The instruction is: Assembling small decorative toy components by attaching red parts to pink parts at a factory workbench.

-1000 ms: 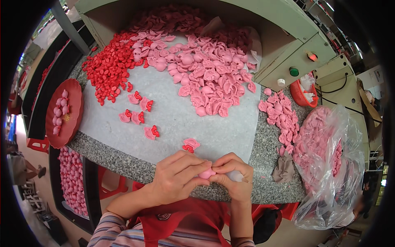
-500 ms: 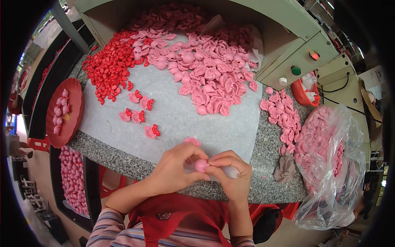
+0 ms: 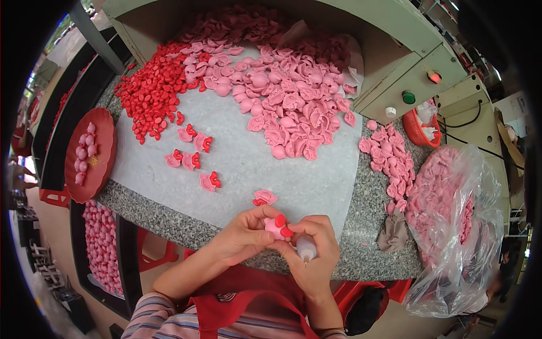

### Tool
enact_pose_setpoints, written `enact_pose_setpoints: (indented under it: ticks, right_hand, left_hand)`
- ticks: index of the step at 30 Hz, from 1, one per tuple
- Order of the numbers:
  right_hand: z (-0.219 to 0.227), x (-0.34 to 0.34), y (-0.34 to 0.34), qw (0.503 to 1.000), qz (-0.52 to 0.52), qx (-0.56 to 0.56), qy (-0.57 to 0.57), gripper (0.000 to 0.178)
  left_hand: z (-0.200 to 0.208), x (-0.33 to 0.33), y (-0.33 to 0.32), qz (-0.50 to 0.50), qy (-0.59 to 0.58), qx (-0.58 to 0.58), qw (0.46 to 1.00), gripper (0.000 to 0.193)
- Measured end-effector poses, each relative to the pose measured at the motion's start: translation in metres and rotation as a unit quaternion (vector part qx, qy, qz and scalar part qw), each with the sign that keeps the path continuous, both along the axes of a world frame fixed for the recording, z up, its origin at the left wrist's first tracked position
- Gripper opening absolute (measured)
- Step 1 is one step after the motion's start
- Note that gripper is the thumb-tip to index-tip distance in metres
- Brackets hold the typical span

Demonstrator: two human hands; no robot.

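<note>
Between thumb and fingers, my left hand [image 3: 241, 236] pinches a small round pink figure [image 3: 273, 228] with two red foot-shaped pieces on it. My right hand [image 3: 317, 246] has its fingertips on one red piece of that figure. Tucked in the right palm is a translucent squeeze bottle [image 3: 306, 247] with a thin needle tip pointing toward me. Just beyond my hands, a pink half-shell [image 3: 265, 197] with red feet lies on white paper [image 3: 237, 169]. Farther left, several similar pink half-shells [image 3: 188, 160] with red feet lie apart.
Heaps of red pieces [image 3: 149, 93] and pink shells [image 3: 293, 107] lie at the back, under a metal housing [image 3: 395, 79]. On the left is a red dish [image 3: 101, 164] holding pink figures. A plastic bag [image 3: 457, 248] and a red basket [image 3: 416, 133] stand at right.
The pink figure has turned in my fingers, and its red feet now show. My right hand has tilted, bringing the bottle and its needle tip into view.
</note>
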State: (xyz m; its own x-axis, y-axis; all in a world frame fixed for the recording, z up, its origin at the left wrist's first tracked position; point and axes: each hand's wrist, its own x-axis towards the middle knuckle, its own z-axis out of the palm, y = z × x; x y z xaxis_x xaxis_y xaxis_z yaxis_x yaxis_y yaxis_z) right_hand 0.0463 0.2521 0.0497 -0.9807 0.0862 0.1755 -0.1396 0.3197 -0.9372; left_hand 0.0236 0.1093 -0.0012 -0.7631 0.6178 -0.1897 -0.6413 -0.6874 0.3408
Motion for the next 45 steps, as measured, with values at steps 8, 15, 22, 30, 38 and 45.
enact_pose_setpoints:
  ticks: [8, 15, 22, 30, 38, 45]
  right_hand:
    - [0.004, 0.000, 0.005, 0.994, 0.039, 0.070, 0.072, 0.032]
    - [0.006, -0.001, 0.004, 0.989, 0.057, 0.097, 0.093, 0.029]
    - [0.007, -0.003, 0.004, 0.990, 0.063, 0.095, 0.088, 0.029]
    - [0.004, -0.008, 0.004, 0.988, 0.067, 0.086, 0.107, 0.033]
    - [-0.002, -0.001, -0.005, 0.997, 0.028, -0.057, 0.032, 0.046]
    - [-0.001, -0.004, 0.003, 0.994, 0.098, -0.051, -0.018, 0.073]
  left_hand:
    - [0.011, -0.003, -0.011, -0.021, 0.071, -0.070, 0.995, 0.038]
    - [-0.001, 0.001, -0.010, 0.003, 0.102, -0.040, 0.994, 0.033]
    - [0.011, 0.003, -0.007, 0.010, 0.073, -0.087, 0.994, 0.029]
    - [0.017, 0.004, -0.002, 0.044, 0.076, -0.074, 0.993, 0.032]
    - [0.015, 0.003, 0.010, 0.090, 0.074, -0.018, 0.993, 0.036]
    - [0.020, 0.003, 0.000, 0.065, 0.154, -0.175, 0.970, 0.036]
